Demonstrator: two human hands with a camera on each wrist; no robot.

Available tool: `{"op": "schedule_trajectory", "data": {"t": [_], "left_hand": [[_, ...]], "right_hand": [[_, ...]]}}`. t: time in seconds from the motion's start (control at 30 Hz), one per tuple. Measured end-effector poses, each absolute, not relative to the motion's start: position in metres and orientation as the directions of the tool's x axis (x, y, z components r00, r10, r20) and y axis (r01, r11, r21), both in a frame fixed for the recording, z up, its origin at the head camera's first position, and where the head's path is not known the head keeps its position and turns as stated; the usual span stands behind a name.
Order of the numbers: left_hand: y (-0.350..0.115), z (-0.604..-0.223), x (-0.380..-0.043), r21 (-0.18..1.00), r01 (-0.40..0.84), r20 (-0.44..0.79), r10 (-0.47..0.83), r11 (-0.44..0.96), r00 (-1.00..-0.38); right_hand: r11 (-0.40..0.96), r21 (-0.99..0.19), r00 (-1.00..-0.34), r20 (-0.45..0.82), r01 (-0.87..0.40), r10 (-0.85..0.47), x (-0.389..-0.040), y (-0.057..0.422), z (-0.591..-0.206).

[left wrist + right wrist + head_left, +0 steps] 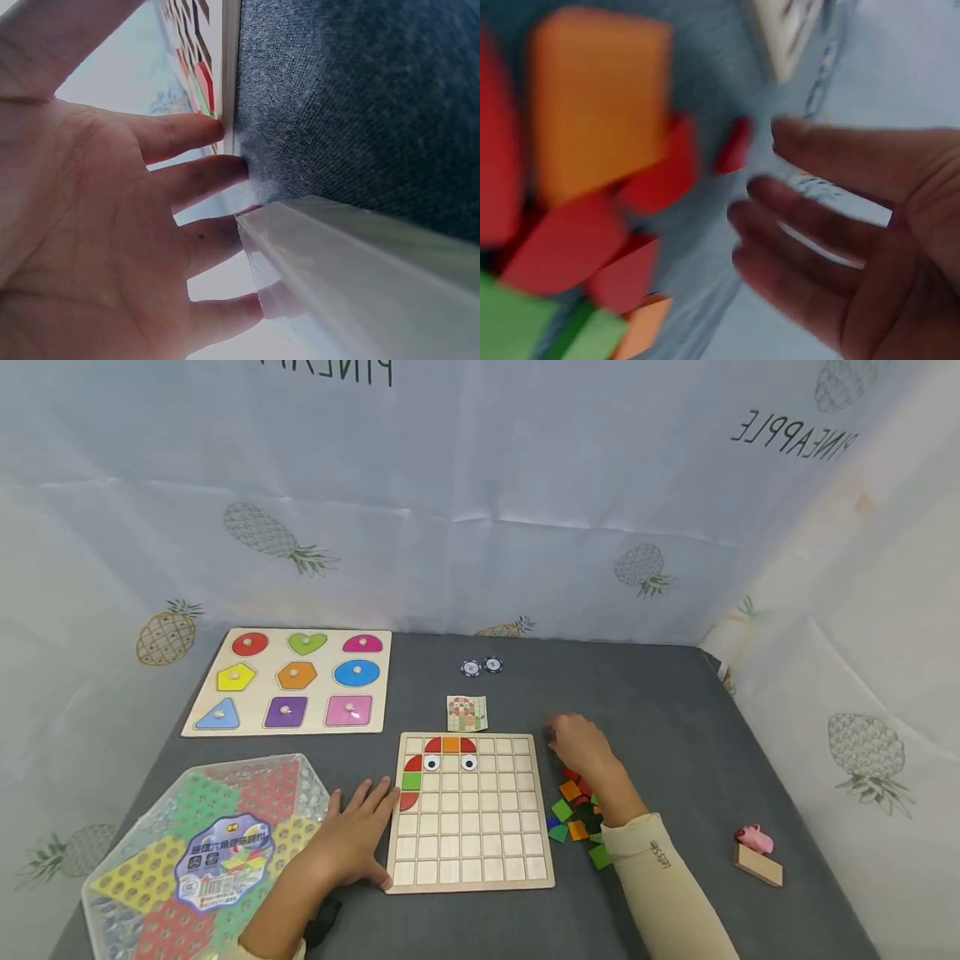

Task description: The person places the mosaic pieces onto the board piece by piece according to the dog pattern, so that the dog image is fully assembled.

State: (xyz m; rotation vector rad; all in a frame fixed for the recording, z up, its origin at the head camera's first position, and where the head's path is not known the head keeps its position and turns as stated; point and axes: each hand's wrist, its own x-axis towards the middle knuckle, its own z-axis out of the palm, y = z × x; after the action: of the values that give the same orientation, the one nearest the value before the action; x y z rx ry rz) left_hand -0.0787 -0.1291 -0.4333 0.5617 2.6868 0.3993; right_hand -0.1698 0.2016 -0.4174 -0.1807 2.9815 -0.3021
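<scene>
A wooden grid board (480, 843) lies in the middle of the table. Red, orange and green pieces and two eye pieces (468, 762) fill some of its upper and left squares. My left hand (348, 835) rests with spread fingers along the board's left edge; in the left wrist view its fingertips also reach the clear plastic box (360, 277). Right of the board's top corner is my right hand (581, 745), fingers loosely bent with nothing visible between them. Close to its fingertips lies a small red piece (733, 146). A pile of coloured pieces (577, 829) lies below that hand, partly hidden by the forearm.
A pattern card (467, 714) sits behind the board, with two poker chips (471, 668) farther back. Back left lies a shape puzzle (262, 660); a hexagonal plastic game box (161, 827) fills the front left. A pink pig figure (756, 839) and wooden block (759, 865) are far right.
</scene>
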Motion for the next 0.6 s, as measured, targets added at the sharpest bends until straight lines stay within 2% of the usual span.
{"op": "schedule_trajectory", "data": {"t": [0.13, 0.43, 0.6], "left_hand": [[-0.131, -0.433, -0.076, 0.341, 0.321, -0.299, 0.426, 0.883, -0.854], [-0.130, -0.433, -0.077, 0.343, 0.329, -0.280, 0.430, 0.880, -0.858], [-0.128, -0.432, -0.077, 0.338, 0.325, -0.286, 0.425, 0.883, -0.859]], "right_hand": [[0.957, -0.251, -0.960, -0.195, -0.147, -0.199, -0.169, 0.213, -0.425], [0.959, -0.244, -0.966, -0.175, -0.142, -0.188, -0.173, 0.212, -0.421], [0.909, -0.378, -0.963, -0.124, -0.178, -0.240, -0.177, 0.193, -0.418]]}}
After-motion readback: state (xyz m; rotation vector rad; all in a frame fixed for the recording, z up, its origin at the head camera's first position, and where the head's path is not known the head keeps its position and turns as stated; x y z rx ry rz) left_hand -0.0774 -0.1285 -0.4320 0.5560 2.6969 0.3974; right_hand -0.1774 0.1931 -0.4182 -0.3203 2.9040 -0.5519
